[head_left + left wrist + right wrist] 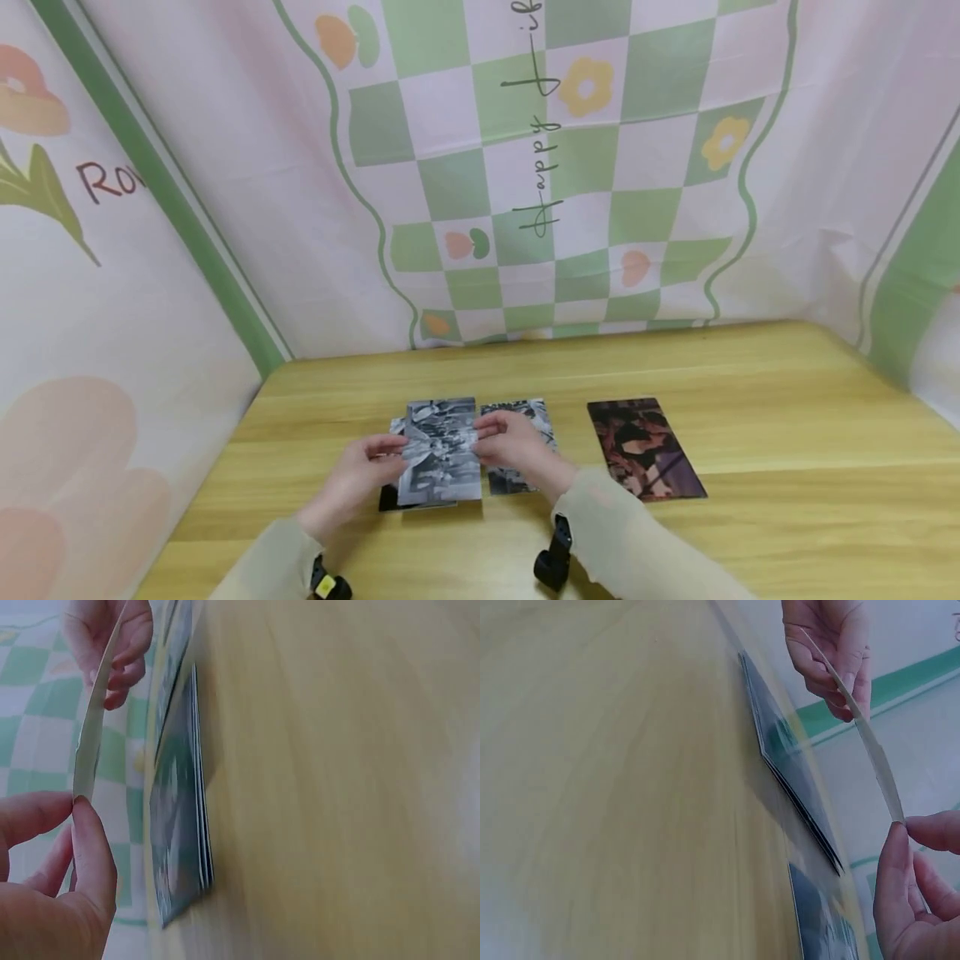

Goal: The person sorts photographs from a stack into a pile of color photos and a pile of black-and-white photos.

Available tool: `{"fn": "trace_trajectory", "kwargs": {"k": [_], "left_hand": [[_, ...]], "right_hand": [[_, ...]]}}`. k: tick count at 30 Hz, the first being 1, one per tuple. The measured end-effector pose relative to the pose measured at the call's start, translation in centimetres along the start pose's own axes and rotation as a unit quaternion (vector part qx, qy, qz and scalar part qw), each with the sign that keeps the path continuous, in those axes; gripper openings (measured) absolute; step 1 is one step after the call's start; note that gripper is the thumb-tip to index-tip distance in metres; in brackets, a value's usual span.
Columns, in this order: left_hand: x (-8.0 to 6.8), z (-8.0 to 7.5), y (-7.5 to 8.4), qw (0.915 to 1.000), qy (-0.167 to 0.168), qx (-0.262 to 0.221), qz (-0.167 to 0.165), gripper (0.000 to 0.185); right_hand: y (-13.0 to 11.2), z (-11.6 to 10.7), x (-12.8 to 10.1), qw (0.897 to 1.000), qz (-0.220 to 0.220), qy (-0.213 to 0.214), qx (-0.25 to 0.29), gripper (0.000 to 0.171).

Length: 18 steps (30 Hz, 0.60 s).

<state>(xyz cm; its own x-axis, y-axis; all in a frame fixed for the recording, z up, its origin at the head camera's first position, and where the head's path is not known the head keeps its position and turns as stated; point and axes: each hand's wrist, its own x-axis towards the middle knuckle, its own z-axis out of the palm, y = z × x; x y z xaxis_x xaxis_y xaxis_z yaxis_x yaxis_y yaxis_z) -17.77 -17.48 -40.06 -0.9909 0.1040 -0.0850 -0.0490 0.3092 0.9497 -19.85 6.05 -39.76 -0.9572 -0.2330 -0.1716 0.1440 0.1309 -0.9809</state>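
Observation:
A black-and-white photo [439, 450] is lifted a little above the wooden table [787, 467], pinched at both side edges. My left hand [358, 477] pinches its left edge, my right hand [510, 446] its right edge. The left wrist view shows the photo [94, 727] edge-on between thumb and finger [90, 847], over a small stack of photos [180, 810]. In the right wrist view the same photo [862, 727] bends slightly above the stack [795, 780].
Another black-and-white photo [525, 417] lies under my right hand. A dark reddish photo [645, 448] lies flat to the right. Printed cloth backdrops [562, 167] wall in the table at the back and both sides.

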Motion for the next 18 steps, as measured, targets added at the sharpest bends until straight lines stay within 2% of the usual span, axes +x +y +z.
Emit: {"fn": "trace_trajectory", "kwargs": {"k": [7, 18], "left_hand": [[-0.4, -1.3, -0.3, 0.9991, 0.011, 0.040, 0.006, 0.039], [0.0, -1.9, -1.0, 0.9973, 0.002, 0.074, -0.004, 0.040]], "right_hand": [[-0.1, 1.4, 0.5, 0.999, -0.006, -0.021, -0.033, 0.036], [0.0, 2.3, 0.9, 0.996, 0.008, -0.035, -0.081, 0.041]]}}
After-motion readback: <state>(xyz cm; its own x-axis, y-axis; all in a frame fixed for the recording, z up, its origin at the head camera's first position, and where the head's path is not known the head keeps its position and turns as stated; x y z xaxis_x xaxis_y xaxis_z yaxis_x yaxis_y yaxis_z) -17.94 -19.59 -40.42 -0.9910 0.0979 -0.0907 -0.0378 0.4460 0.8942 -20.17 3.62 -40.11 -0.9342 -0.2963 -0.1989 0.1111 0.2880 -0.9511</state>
